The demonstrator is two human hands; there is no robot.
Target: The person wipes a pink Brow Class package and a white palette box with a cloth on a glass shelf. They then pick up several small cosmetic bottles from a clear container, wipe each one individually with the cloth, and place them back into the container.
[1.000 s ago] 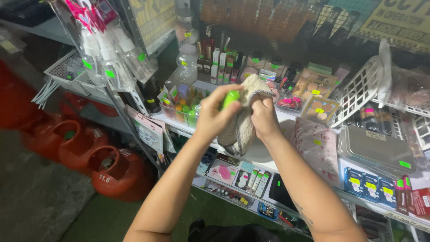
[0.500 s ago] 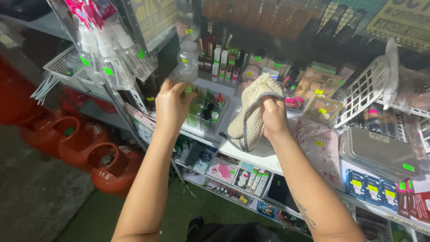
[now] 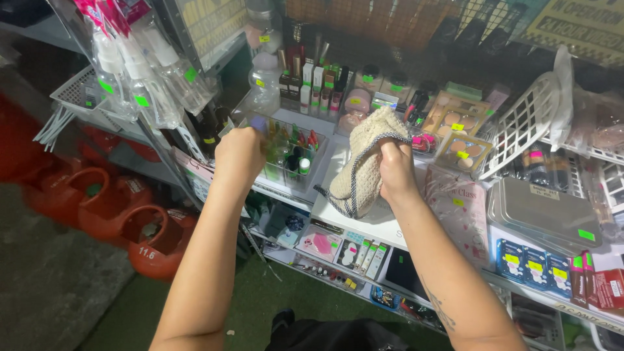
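head view: a cluttered shop shelf (image 3: 364,224) of small cosmetics is seen from above, with both bare arms stretched toward it. a cream knitted cloth (image 3: 364,159) with a dark striped edge is clenched in the right hand (image 3: 395,170), bunched up and held just above the white shelf surface, its lower end hanging down toward the shelf's front edge. the left hand (image 3: 239,156) is curled into a closed fist at the near corner of a clear plastic bin (image 3: 292,162) filled with small coloured bottles; whether anything is gripped inside that fist cannot be told, since the fingers are turned away from the camera. the two hands are kept apart, with the bin between them. behind the cloth, round compacts and makeup palettes (image 3: 455,120) are laid out in rows, and a white wire basket (image 3: 520,130) is tilted up at the right. clear spray bottles (image 3: 140,78) in plastic bags are hung at the upper left. red gas cylinders (image 3: 143,234) are stood on the floor at the lower left, below the shelving.
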